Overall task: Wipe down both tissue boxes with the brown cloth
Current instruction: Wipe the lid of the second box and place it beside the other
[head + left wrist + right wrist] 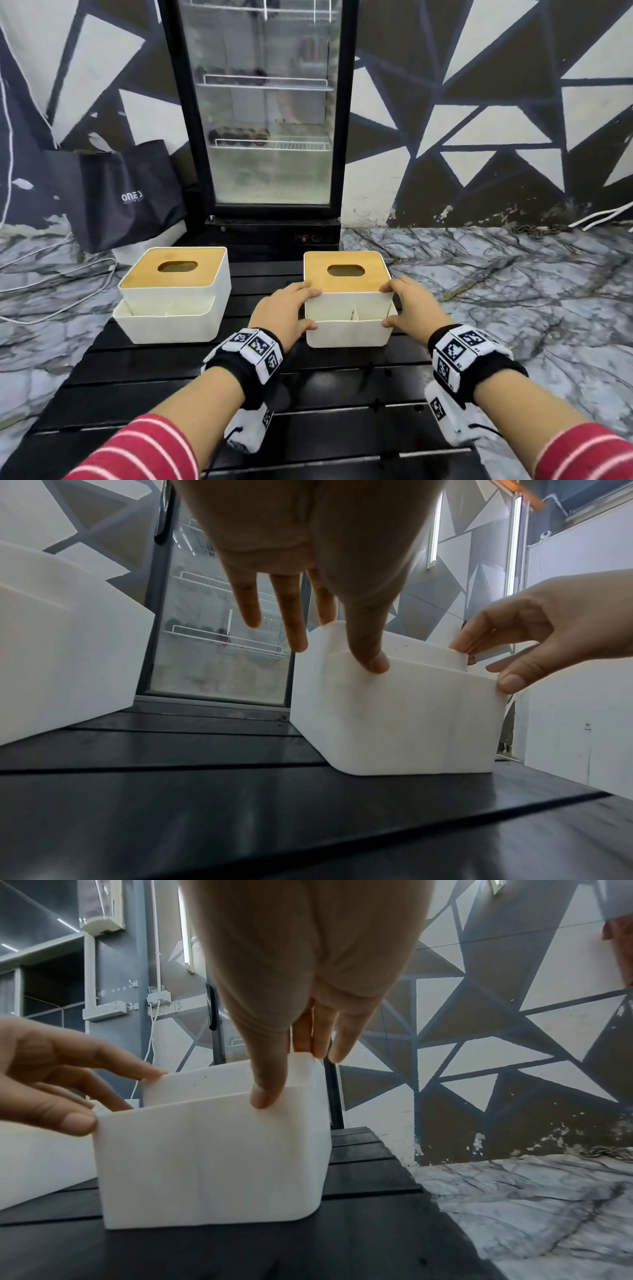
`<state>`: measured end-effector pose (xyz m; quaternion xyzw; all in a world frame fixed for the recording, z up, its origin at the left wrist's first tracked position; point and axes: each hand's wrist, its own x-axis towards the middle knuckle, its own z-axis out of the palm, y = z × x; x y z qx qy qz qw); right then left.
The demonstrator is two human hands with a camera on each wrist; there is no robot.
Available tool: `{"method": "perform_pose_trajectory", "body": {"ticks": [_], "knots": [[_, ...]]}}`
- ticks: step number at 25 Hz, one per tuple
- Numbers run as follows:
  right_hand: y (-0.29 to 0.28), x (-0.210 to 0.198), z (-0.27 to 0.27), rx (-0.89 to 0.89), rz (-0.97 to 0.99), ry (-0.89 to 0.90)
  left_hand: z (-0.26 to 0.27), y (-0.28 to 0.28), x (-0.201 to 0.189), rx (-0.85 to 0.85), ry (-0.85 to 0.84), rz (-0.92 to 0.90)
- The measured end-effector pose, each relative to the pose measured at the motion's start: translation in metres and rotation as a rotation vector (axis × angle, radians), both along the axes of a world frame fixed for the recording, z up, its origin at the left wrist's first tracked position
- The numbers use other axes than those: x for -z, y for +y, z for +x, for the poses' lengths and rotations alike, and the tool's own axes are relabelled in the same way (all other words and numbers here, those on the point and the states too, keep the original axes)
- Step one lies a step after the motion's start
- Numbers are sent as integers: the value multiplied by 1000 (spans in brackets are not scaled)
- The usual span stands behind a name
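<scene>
White right tissue box (347, 308) (front pockets empty) gripped by left hand (281, 313), right hand (412, 308)

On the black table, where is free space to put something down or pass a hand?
The black slatted table is bare on its near half, in front of both boxes around the wrists. A narrow bare strip runs between the left white tissue box with wooden lid and the left hand. The right box is crowded, with the right hand holding it too.

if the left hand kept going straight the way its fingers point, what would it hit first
Probably the glass-door fridge; the left hand points past the right white tissue box with wooden lid, which it already holds. Depth is unclear.
</scene>
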<state>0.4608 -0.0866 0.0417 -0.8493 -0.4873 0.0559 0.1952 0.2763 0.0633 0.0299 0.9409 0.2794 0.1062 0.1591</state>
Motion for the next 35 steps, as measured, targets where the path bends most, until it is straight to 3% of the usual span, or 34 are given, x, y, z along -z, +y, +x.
{"method": "perform_pose_trajectory", "body": {"ticks": [9, 26, 30, 35], "knots": [[28, 2, 31, -15, 34, -42, 26, 22, 5, -26, -65, -46], [19, 4, 17, 16, 13, -31, 18, 12, 7, -17, -113, -79], [6, -4, 4, 8, 25, 24, 10, 7, 2, 14, 47, 24], [-45, -9, -38, -77, 112, 33, -21, -25, 7, 94, 126, 63]]}}
